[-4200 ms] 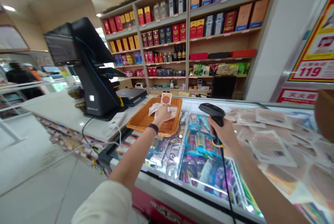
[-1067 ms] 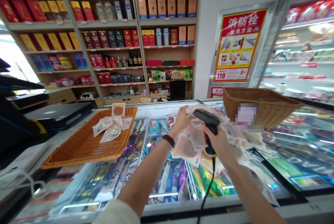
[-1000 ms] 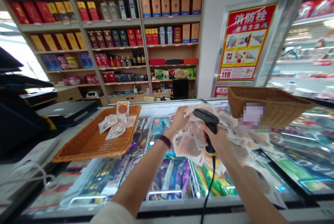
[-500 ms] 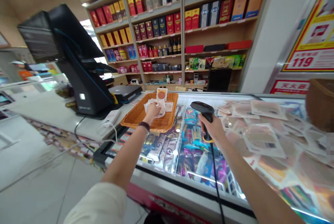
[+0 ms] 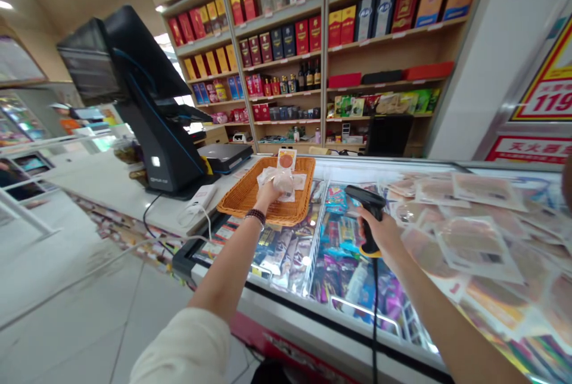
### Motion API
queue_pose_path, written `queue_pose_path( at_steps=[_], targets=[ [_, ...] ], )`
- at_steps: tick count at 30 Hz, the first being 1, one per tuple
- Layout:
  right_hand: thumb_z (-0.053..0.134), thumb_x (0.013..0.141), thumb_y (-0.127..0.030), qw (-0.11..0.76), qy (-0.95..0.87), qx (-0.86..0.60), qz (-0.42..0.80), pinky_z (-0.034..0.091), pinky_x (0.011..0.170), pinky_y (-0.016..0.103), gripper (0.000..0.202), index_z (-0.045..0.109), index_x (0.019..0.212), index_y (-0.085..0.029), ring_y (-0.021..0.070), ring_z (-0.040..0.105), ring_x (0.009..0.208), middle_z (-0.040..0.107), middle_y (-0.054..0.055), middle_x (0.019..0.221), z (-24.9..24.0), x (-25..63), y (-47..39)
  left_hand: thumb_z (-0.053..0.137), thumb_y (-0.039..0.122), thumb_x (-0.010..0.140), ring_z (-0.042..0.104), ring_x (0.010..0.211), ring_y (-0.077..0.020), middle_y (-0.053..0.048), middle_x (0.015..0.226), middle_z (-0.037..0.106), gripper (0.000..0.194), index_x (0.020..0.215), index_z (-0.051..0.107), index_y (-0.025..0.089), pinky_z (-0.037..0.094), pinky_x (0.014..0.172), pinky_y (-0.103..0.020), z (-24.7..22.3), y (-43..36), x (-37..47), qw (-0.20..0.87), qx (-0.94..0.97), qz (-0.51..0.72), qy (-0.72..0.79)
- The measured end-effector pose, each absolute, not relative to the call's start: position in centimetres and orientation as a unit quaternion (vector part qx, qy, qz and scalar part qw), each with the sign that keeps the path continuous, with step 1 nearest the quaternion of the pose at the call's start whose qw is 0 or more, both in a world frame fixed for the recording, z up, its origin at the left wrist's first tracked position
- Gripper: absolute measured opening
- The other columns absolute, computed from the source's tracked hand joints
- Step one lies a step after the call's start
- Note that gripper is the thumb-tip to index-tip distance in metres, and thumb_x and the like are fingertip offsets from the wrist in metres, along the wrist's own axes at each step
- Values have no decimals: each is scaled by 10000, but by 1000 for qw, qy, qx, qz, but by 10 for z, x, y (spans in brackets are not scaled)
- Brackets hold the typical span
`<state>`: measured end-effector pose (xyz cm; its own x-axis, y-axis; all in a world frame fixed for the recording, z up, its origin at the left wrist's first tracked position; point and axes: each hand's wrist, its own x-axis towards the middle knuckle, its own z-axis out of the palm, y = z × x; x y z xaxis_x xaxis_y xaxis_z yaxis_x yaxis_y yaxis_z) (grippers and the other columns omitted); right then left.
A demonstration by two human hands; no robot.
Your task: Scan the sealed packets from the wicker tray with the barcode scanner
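My left hand reaches into an orange wicker basket and is closed on a clear plastic packet. Other pale packets lie beneath it, and a packet with a reddish round print leans at the basket's back rim. My right hand grips a black handheld scanner, its head pointing left and its cable hanging down over the freezer glass. The basket rests on the left end of the glass-topped freezer.
Many flat clear packets cover the freezer's right side. A black checkout terminal, a flat dark device and a white power strip stand on the left counter. Shelves of boxes and bottles rise behind.
The whole view has shifted, with things appearing further right. My left hand has lifted or turned the packet slightly within the basket. My right hand still holds the scanner.
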<state>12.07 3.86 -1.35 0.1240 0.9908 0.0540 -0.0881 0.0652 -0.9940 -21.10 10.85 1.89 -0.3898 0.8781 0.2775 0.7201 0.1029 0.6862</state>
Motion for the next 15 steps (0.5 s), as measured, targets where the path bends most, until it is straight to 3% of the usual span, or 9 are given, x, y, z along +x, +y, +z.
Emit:
queue_pose_path(
  at_steps=[4,11,15],
  targets=[
    [794,617,-623,573,-477,-486,457,401,331,269,464,537,652,-238,148,528,370,580,-12,503,-14,123,36,802,248,762,703,1118,-357,-197,1157,749,311,1042,690,171,506,958,-420,27,103,-200,76,542,337,766],
    [739,666,-686,559,-516,-494,421,404,331,278,479,535,662,-252,179,555,370,586,6,469,-8,124,31,690,104,789,707,966,-281,-113,961,765,160,938,712,156,529,907,-367,42,109,-163,103,558,520,638],
    [722,698,-657,558,-526,-491,414,415,356,278,451,542,637,-249,165,535,364,566,-2,446,1,123,24,710,172,810,700,825,-238,-79,847,744,79,886,712,152,571,816,-355,44,111,-134,175,542,597,564]
  ],
)
